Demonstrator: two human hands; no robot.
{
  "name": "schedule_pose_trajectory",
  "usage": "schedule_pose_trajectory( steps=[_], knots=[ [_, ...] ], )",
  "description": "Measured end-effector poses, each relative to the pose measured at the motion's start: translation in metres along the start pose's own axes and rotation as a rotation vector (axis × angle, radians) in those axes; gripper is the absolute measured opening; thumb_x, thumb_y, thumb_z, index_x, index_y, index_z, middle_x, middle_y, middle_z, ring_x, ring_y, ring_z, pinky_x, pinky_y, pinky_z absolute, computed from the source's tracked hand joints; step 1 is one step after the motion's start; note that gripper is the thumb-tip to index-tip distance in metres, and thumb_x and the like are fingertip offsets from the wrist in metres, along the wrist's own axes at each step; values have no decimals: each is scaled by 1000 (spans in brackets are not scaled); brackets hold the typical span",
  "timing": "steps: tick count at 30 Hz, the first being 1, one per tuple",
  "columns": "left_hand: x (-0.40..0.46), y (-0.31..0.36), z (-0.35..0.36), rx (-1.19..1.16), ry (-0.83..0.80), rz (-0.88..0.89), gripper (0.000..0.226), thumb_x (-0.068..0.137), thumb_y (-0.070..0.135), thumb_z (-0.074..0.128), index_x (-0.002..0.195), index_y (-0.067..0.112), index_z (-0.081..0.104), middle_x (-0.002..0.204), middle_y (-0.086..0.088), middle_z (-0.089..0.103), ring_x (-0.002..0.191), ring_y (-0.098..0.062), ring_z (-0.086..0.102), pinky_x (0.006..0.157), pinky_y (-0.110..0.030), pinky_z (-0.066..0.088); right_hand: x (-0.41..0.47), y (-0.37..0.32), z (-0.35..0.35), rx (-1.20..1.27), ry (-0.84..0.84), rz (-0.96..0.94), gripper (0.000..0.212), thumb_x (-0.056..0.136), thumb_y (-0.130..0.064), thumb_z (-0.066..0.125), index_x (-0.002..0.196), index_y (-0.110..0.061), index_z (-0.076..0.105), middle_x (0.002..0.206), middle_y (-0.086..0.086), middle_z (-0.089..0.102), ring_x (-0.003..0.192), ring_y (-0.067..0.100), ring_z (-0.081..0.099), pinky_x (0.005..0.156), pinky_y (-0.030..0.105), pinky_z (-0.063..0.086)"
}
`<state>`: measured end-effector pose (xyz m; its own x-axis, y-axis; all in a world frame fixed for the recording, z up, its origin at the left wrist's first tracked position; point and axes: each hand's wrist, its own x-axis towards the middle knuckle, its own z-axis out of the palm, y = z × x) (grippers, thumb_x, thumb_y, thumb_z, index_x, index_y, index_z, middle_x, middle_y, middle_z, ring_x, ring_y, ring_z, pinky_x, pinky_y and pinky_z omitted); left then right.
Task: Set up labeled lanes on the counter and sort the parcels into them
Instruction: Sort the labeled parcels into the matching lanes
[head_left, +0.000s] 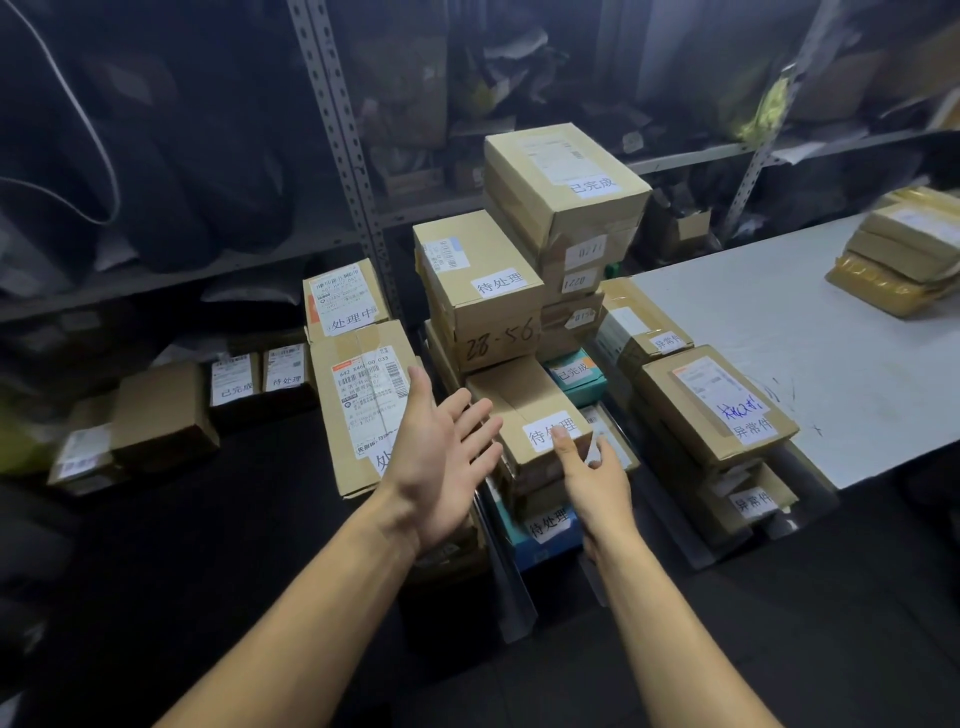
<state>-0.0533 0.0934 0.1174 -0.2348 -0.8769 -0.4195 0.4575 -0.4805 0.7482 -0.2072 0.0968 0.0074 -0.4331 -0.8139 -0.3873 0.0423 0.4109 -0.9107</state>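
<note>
Cardboard parcels with white handwritten labels are piled in the middle. A small brown box (524, 410) labelled 待处理 lies on top of the near pile. My left hand (441, 457) hovers just left of it, palm up, fingers straight. My right hand (592, 478) reaches to its near right corner, fingertips touching the white label. Behind it stands a taller stack (483, 291) marked 28-56, and a higher one topped by a box (566, 182) labelled 已完成. A long parcel (363, 400) lies to the left. Boxes (711, 405) labelled 异常件 sit to the right.
A white counter (810, 332) runs off to the right with yellow-taped parcels (898, 254) at its far end. Smaller labelled boxes (166, 410) sit low on the left. Metal shelving (343, 130) with dark bags stands behind. The floor near me is dark.
</note>
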Motion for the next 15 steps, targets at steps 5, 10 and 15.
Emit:
schedule_pose_trajectory(
  steps=[5, 10, 15],
  knots=[
    [-2, 3, -1, -17, -18, 8, 94, 91, 77, 21, 158, 10, 16, 159, -13, 32, 142, -27, 40, 119, -42, 29, -4, -16, -18, 81, 76, -85, 71, 95, -56, 54, 154, -21, 32, 136, 1, 52, 113, 14, 53, 81, 26, 49],
    [-7, 9, -6, -15, -44, 46, 93, 91, 76, 21, 157, 10, 19, 158, -13, 34, 142, -27, 39, 116, -41, 31, -23, -52, -30, 202, 54, -205, 53, 102, -47, 45, 149, -21, 43, 113, -15, 62, 96, 0, 62, 69, 19, 50],
    [-15, 26, -21, 53, -8, 150, 88, 93, 74, 18, 152, 11, 34, 149, -14, 48, 135, -26, 49, 116, -43, 34, -56, -88, -7, 138, -51, -361, 53, 102, -45, 46, 150, -24, 38, 122, -9, 61, 107, 7, 65, 100, 40, 52]
  ],
)
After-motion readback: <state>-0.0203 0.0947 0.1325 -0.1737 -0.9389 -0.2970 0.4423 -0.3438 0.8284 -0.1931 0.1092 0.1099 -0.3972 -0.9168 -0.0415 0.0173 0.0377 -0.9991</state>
